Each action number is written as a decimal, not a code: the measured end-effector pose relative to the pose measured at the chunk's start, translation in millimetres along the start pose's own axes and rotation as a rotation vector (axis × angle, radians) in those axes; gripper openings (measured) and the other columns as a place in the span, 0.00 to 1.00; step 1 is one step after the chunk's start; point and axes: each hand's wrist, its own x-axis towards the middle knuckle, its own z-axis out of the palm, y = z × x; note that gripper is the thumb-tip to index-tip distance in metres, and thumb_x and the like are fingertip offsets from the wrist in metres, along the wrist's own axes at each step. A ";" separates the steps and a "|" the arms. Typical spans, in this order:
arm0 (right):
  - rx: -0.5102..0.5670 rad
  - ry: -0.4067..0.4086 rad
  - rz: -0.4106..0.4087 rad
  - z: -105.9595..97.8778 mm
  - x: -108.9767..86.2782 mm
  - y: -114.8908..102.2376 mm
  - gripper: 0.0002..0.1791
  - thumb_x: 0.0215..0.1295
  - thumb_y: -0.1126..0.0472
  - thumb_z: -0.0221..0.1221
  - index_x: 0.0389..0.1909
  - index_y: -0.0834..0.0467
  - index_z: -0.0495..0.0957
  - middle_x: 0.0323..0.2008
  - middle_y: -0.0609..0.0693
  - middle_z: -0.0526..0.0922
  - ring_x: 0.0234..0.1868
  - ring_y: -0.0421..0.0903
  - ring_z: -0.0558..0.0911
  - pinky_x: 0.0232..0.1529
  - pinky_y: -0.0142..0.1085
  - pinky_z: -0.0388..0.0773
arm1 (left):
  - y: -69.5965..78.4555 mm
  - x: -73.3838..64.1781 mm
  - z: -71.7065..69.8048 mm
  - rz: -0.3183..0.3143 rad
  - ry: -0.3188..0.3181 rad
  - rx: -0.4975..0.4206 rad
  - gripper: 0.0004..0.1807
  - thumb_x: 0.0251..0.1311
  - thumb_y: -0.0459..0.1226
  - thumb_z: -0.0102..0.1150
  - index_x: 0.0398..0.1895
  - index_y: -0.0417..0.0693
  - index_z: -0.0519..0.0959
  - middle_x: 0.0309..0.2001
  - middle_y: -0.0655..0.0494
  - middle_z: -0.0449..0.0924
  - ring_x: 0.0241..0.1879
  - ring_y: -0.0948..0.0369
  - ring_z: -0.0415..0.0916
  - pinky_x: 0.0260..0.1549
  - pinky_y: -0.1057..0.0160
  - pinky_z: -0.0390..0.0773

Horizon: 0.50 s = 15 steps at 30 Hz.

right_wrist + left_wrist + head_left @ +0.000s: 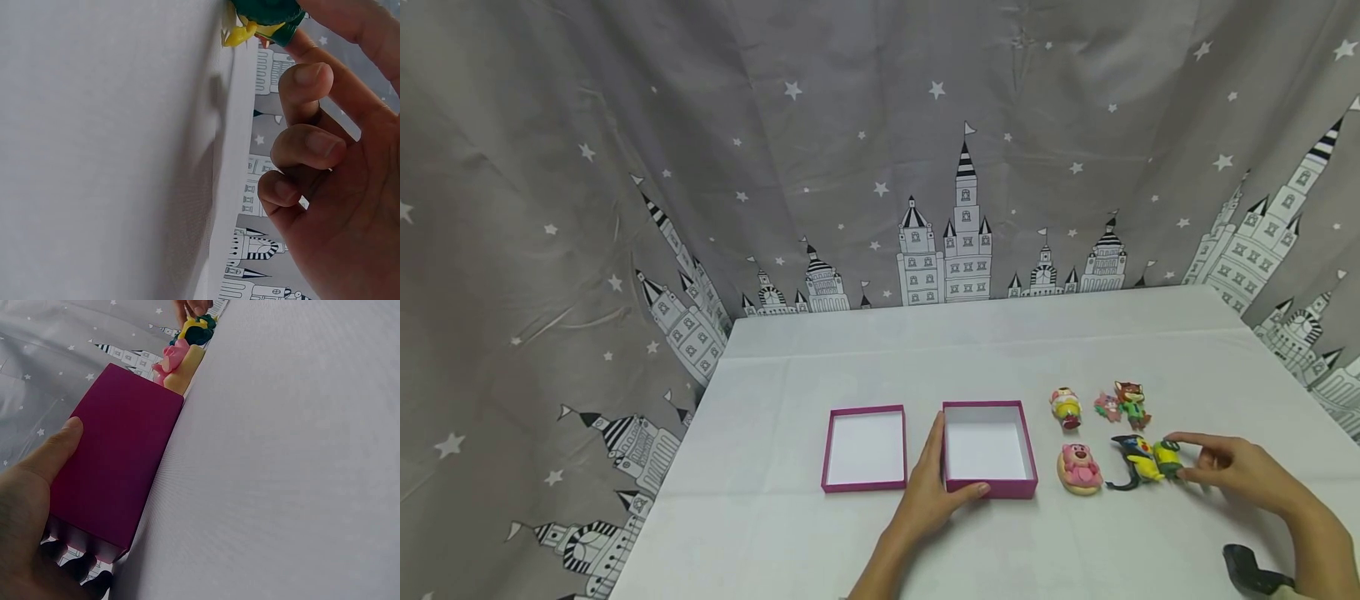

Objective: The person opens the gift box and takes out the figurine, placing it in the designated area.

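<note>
My left hand (927,493) holds the open magenta box (1011,489) at its near left corner, thumb on the front wall and fingers along the left side. In the left wrist view the thumb lies on the box's plain magenta wall (119,456). On the right, my right hand (1243,471) pinches a small green-and-yellow figurine (1167,458) between thumb and index finger. Its other fingers are curled back in the right wrist view. Right beside that figurine lies a black, blue and yellow figurine (1138,458) with a dark tail. The inside of the box is white and bare.
Left of the box lies its shallow magenta-rimmed lid (865,486), white inside up. Near the right hand are a pink bear on a tan ring (1080,468), a yellow-and-red figurine (1066,408), a fox figurine (1132,405) and a small pink figurine (1107,407).
</note>
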 end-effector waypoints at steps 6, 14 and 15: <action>-0.022 -0.002 0.005 -1.7 0.2 2.2 0.31 0.53 0.54 0.66 0.54 0.68 0.72 0.21 0.46 0.71 0.20 0.37 0.65 0.17 0.31 0.61 | 0.9 -0.2 -0.1 -0.014 -0.010 -0.016 0.60 0.42 0.59 0.67 0.73 0.56 0.40 0.72 0.56 0.43 0.69 0.56 0.46 0.62 0.48 0.57; -0.002 -0.042 0.017 -2.9 0.8 3.4 0.31 0.54 0.54 0.64 0.56 0.66 0.71 0.22 0.47 0.70 0.21 0.38 0.65 0.19 0.32 0.60 | 1.4 0.3 -0.5 0.003 -0.001 -0.007 0.60 0.43 0.59 0.66 0.73 0.57 0.39 0.72 0.54 0.44 0.69 0.53 0.47 0.62 0.46 0.57; -0.003 -0.048 0.018 -2.9 0.9 3.3 0.31 0.55 0.53 0.64 0.57 0.65 0.71 0.22 0.47 0.70 0.21 0.38 0.65 0.19 0.32 0.60 | 1.5 0.4 -0.6 0.006 0.001 -0.006 0.60 0.43 0.59 0.67 0.73 0.57 0.39 0.72 0.54 0.44 0.69 0.53 0.47 0.62 0.46 0.57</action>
